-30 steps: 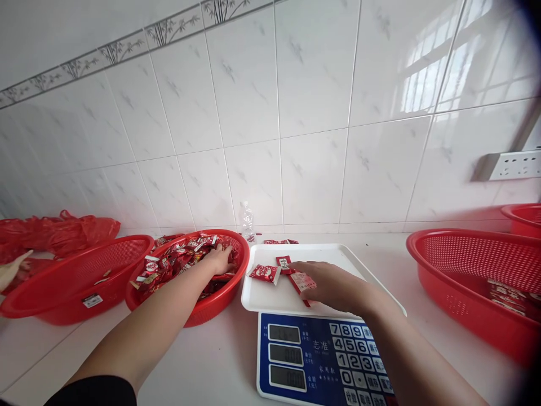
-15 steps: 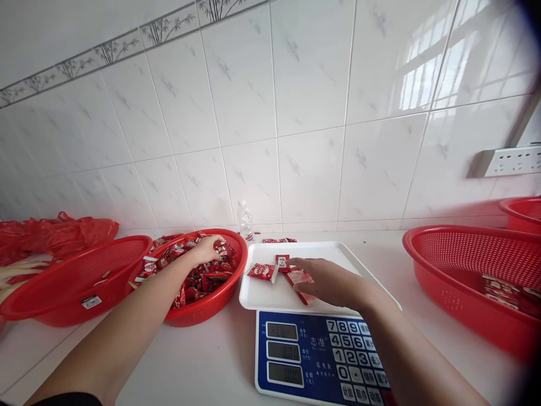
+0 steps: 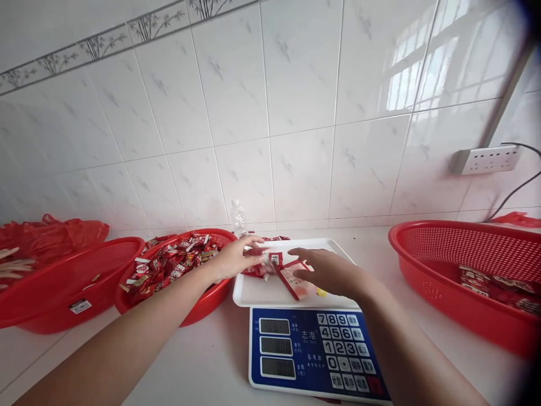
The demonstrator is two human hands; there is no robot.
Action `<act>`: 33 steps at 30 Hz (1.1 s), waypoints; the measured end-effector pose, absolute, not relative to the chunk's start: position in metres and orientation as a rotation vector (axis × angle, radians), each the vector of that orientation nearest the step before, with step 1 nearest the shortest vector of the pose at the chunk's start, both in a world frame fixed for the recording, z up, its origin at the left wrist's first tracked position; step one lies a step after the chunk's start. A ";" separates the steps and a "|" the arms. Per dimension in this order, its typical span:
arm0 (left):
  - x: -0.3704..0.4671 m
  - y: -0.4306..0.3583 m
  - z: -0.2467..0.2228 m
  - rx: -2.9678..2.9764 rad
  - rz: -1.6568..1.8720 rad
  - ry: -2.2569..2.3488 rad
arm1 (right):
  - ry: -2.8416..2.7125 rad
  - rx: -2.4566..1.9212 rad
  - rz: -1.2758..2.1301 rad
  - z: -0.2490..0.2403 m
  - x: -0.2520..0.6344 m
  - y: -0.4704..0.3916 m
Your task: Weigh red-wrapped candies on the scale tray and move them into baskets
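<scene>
My left hand (image 3: 239, 260) reaches over the left side of the scale's white tray (image 3: 253, 296). Its thumb and fingers are curled round a small red snack packet (image 3: 262, 260), which is blurred by motion. Another packet lies beneath it. My right hand (image 3: 327, 272) hovers at the tray's right side, open, fingers apart and holding nothing. Below its fingertips lies a flat red-and-pink pouch (image 3: 299, 281), beside a small red packet with a white label (image 3: 276, 258). A bit of yellow (image 3: 322, 292) shows by the pouch. The blue scale panel (image 3: 310, 355) faces me.
Left of the tray stands a red basket (image 3: 203, 309) full of red packets. Another red basket (image 3: 51, 307) is farther left, with red plastic bags (image 3: 63, 231) behind. A clear bottle (image 3: 238, 217) stands near the wall. At right is a red basket (image 3: 426, 282) holding larger packets.
My left hand has moved right, from the packet basket to the tray, bringing a packet. My right hand has lifted a little off the pouch, uncovering more of it. The view has shifted slightly right.
</scene>
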State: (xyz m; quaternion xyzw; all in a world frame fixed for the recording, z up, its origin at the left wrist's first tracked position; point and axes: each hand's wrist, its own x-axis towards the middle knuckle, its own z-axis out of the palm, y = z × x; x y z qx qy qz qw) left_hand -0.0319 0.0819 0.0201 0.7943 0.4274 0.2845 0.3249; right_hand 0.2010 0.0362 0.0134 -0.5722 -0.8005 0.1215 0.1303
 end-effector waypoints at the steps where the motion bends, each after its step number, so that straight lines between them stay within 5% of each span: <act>1: -0.027 0.080 0.016 2.156 0.731 1.132 | -2.324 -1.671 0.349 0.014 0.202 0.036; 19: -0.031 0.055 0.006 2.423 0.460 0.982 | -2.332 -1.624 0.433 0.014 0.191 0.038; 24: -0.062 0.085 0.009 2.317 0.678 1.418 | -2.300 -1.580 0.356 0.017 0.199 0.033; 33: -0.133 0.133 -0.010 2.148 0.266 1.885 | -2.303 -1.589 0.269 0.019 0.199 0.027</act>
